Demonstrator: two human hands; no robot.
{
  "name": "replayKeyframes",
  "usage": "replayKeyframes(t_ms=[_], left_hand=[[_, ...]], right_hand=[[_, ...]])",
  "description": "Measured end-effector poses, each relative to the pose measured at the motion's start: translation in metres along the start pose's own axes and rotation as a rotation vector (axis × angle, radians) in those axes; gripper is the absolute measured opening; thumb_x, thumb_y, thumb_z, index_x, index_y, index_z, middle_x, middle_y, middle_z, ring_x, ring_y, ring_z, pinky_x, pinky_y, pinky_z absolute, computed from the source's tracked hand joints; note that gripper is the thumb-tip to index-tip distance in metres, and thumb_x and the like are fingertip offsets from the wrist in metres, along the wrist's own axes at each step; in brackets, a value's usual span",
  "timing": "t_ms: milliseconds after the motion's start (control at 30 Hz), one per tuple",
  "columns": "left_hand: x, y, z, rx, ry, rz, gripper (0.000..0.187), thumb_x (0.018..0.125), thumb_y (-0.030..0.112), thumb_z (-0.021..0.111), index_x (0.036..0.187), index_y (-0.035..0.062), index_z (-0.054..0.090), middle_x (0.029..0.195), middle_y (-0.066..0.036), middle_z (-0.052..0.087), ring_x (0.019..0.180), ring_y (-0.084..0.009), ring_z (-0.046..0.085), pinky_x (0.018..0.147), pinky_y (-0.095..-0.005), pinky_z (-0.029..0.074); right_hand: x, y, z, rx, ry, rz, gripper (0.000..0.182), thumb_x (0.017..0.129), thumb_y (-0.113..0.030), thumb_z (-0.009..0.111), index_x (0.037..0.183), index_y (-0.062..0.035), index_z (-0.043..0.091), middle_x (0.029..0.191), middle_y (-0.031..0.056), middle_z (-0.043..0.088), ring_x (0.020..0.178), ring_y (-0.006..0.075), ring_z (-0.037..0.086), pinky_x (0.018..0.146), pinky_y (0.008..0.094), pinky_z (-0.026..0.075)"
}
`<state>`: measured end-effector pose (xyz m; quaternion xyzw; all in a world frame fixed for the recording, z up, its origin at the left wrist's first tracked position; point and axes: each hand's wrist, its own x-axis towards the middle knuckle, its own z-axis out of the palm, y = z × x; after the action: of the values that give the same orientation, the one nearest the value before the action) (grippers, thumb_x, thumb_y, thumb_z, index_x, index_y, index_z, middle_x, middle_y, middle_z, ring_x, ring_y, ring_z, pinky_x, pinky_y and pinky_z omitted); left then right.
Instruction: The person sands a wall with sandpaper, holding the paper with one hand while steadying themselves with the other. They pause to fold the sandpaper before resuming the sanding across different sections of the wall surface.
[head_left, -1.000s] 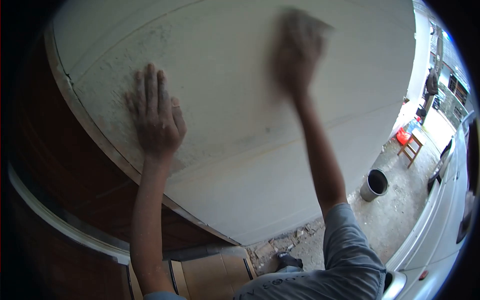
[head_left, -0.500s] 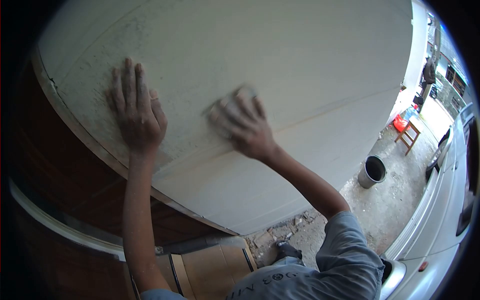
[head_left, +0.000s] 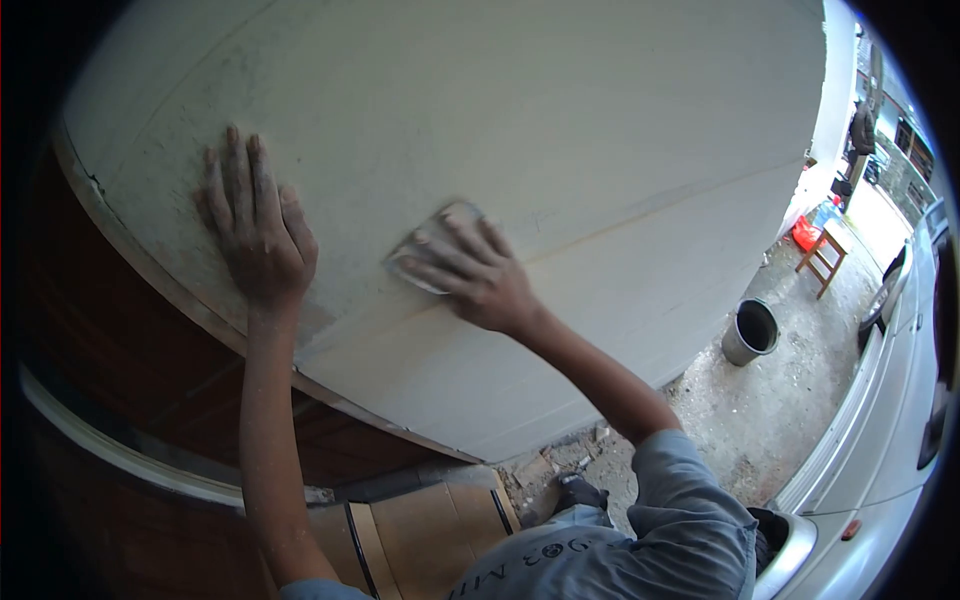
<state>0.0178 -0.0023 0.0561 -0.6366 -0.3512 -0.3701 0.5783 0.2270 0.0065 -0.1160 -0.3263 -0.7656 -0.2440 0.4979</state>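
My left hand lies flat on the pale, dusty wall, fingers stretched upward and nothing in it. Dust coats its fingers. To its right, my right hand presses a flat, rectangular piece of sandpaper against the wall, with the fingers spread over it. Only the sandpaper's edges show past the fingers, slightly blurred, so its underside is hidden. Grey smudges mark the wall around the left hand, and a faint brownish seam runs from the right hand toward the right.
Brown wood panelling borders the wall at lower left. Below is a brown slatted surface. On the rough ground at right stand a dark bucket and a wooden stool. A silver car is parked close on the right.
My right hand has slid down and a little left along the wall with the sandpaper. The left hand stays flat on the wall; the view has shifted slightly.
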Motion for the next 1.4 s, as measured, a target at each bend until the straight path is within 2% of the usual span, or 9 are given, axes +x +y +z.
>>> replayKeyframes(t_ms=[267, 367, 467, 667, 900, 1033, 1133, 1300, 1400], left_hand=[[0.000, 0.001, 0.002, 0.028, -0.006, -0.001, 0.049, 0.096, 0.026, 0.028, 0.138, 0.0026, 0.039, 0.146, -0.013, 0.035, 0.135, -0.0345, 0.030, 0.110, -0.0500, 0.020], [0.001, -0.001, 0.001, 0.021, 0.001, 0.001, 0.049, 0.096, 0.026, 0.027, 0.138, 0.0028, 0.039, 0.146, -0.013, 0.035, 0.135, -0.0347, 0.029, 0.110, -0.0502, 0.019], [-0.002, 0.000, 0.000, -0.018, 0.010, 0.005, 0.049, 0.096, 0.026, 0.027, 0.138, 0.0030, 0.039, 0.146, -0.012, 0.035, 0.135, -0.0346, 0.029, 0.110, -0.0500, 0.019], [0.002, 0.001, -0.001, 0.030, 0.023, 0.012, 0.048, 0.096, 0.026, 0.028, 0.137, 0.0026, 0.041, 0.146, -0.012, 0.035, 0.135, -0.0342, 0.030, 0.110, -0.0484, 0.019], [-0.001, 0.002, -0.001, -0.032, 0.040, 0.014, 0.048, 0.095, 0.025, 0.031, 0.137, 0.0030, 0.041, 0.145, -0.012, 0.036, 0.134, -0.0346, 0.031, 0.110, -0.0484, 0.021], [0.001, 0.003, 0.000, 0.006, 0.037, -0.001, 0.048, 0.095, 0.025, 0.032, 0.137, 0.0030, 0.041, 0.145, -0.013, 0.036, 0.134, -0.0350, 0.031, 0.109, -0.0489, 0.022], [-0.001, 0.005, -0.002, 0.003, 0.017, -0.010, 0.048, 0.095, 0.025, 0.032, 0.137, 0.0029, 0.041, 0.145, -0.013, 0.036, 0.134, -0.0357, 0.031, 0.109, -0.0494, 0.022], [-0.002, 0.004, -0.001, -0.020, 0.016, 0.001, 0.049, 0.094, 0.025, 0.032, 0.137, 0.0028, 0.041, 0.145, -0.013, 0.036, 0.133, -0.0367, 0.031, 0.108, -0.0500, 0.022], [-0.001, 0.003, 0.001, -0.009, 0.038, 0.013, 0.049, 0.095, 0.026, 0.033, 0.137, 0.0025, 0.041, 0.145, -0.014, 0.036, 0.133, -0.0368, 0.032, 0.108, -0.0505, 0.023]], right_hand=[[0.019, 0.083, -0.043, -0.287, 0.723, 0.599, 0.039, 0.091, -0.006, 0.046, 0.130, -0.0067, 0.053, 0.143, 0.0181, 0.037, 0.138, 0.0375, 0.022, 0.111, 0.0505, 0.011], [0.015, -0.003, 0.002, -0.068, 0.291, 0.316, 0.056, 0.081, -0.015, 0.059, 0.135, -0.0276, 0.047, 0.147, 0.0098, 0.033, 0.140, 0.0355, 0.020, 0.111, 0.0553, 0.012], [-0.006, 0.016, -0.016, -0.063, 0.019, 0.058, 0.061, 0.077, -0.021, 0.064, 0.135, -0.0287, 0.045, 0.148, 0.0021, 0.034, 0.139, 0.0311, 0.023, 0.111, 0.0540, 0.016], [-0.010, 0.105, -0.050, -0.302, 0.692, 0.568, 0.040, 0.085, -0.009, 0.055, 0.125, -0.0079, 0.056, 0.142, 0.0168, 0.040, 0.138, 0.0360, 0.023, 0.111, 0.0515, 0.012], [-0.036, 0.037, -0.005, -0.052, 0.072, 0.051, 0.056, 0.077, -0.019, 0.064, 0.131, -0.0278, 0.052, 0.146, 0.0061, 0.035, 0.139, 0.0350, 0.021, 0.112, 0.0549, 0.012], [-0.037, 0.110, -0.063, -0.250, 0.587, 0.578, 0.040, 0.087, -0.006, 0.053, 0.126, -0.0108, 0.057, 0.140, 0.0177, 0.042, 0.136, 0.0378, 0.027, 0.111, 0.0500, 0.013], [-0.022, 0.070, -0.025, -0.209, 0.641, 0.463, 0.045, 0.084, -0.005, 0.055, 0.127, -0.0146, 0.056, 0.142, 0.0153, 0.040, 0.137, 0.0366, 0.025, 0.111, 0.0520, 0.012], [-0.032, 0.010, -0.012, -0.038, -0.040, 0.122, 0.059, 0.073, -0.015, 0.065, 0.130, -0.0267, 0.053, 0.146, 0.0062, 0.036, 0.138, 0.0355, 0.024, 0.111, 0.0557, 0.014], [-0.049, 0.087, -0.037, -0.202, 0.390, 0.218, 0.048, 0.076, -0.015, 0.065, 0.123, -0.0226, 0.060, 0.142, 0.0088, 0.043, 0.137, 0.0357, 0.027, 0.111, 0.0538, 0.016]])
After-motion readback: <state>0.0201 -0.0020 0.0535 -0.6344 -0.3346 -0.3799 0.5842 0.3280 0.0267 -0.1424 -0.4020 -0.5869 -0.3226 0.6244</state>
